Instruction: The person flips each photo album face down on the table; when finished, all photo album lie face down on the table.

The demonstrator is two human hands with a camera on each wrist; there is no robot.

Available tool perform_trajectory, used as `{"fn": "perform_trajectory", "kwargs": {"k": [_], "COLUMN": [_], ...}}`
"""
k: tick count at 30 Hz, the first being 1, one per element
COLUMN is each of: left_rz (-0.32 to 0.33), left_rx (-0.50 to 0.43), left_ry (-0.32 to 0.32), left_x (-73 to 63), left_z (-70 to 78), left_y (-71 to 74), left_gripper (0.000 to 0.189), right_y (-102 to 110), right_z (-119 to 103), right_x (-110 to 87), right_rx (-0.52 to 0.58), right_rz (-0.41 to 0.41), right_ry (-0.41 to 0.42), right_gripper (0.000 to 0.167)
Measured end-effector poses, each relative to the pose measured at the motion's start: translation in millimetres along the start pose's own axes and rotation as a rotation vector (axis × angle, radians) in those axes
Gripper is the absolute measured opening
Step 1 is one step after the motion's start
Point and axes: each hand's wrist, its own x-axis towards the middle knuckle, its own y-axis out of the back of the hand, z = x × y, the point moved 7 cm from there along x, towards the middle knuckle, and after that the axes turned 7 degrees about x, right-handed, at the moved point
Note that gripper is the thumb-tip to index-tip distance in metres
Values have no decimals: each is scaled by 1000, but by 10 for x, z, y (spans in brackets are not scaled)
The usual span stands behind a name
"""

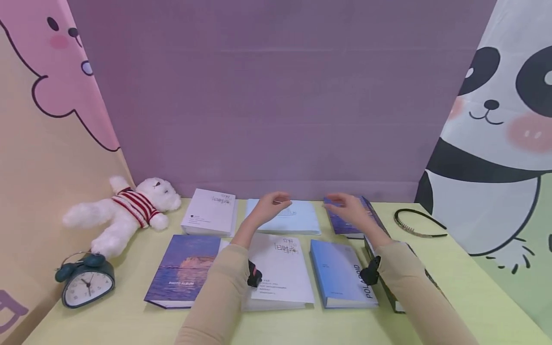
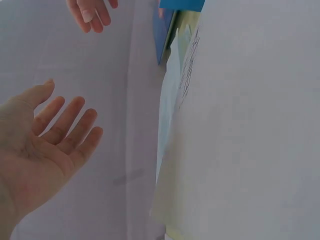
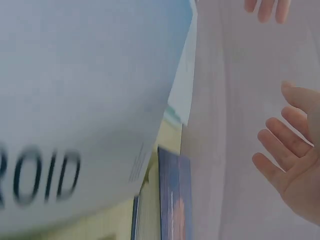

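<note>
"Since the left hand (image 1: 272,205) and the right hand (image 1: 348,210) hold nothing, how far along is the work?"

"Seven books (image 1: 282,278) lie on the table (image 1: 306,330) in two rows, three at the back and four in front. That much looks done. None is gripped or lifted, so I'd judge any further handling is left to do. Whether the rows are final, I can't tell."

"And the grip?"

"Spread on both sides: the fingers are apart and gently bent, with the fingertips of each hand turned toward the other across a gap. Nothing is pinched."

"Where do the books lie from the left hand?"

"Nearest is the pale blue book (image 1: 302,218), at about four o'clock. The smaller white book (image 1: 207,211) is at nine, the photo album (image 1: 183,268) at eight, and the large white book (image 1: 280,261) at six, nearer the body."

"And from the right?"

"The purple book (image 1: 345,226) shows just behind that hand, coming out toward six o'clock. Also at six, farther off, is the Polaroid album (image 1: 340,273). The dark-edged book (image 1: 390,289) is at five, partly hidden by the right sleeve (image 1: 418,287). I see no finger clearly touching a cover."
</note>
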Motion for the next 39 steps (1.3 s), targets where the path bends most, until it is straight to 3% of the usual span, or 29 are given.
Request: {"fn": "perform_trajectory", "kwargs": {"k": [9,16,22,27,34,39], "left_rz": [75,79,90,50,-29,-67], "left_rx": [-4,6,27,5,-65,-99], "left_ry": [14,77,121,187,289,336], "left_x": [-68,-144,-234,-322,-441,-475], "left_z": [-157,-360,-542,-725,-1023,-1092], "left_y": [300,423,507,496,346,275], "left_gripper": [39,40,40,45,44,46], "right_y": [-257,-520,-717,-894,-1182,-1339], "right_z": [-322,-512,-639,-724,-736,-656], "right_x": [155,260,358,422,420,415], "right_rx": [40,135,148,155,116,71], "right_rz": [-1,-30,-39,-46,-89,-126], "right_ry": [44,68,52,70,66,42], "right_gripper": [47,47,46,45,42,41]}}
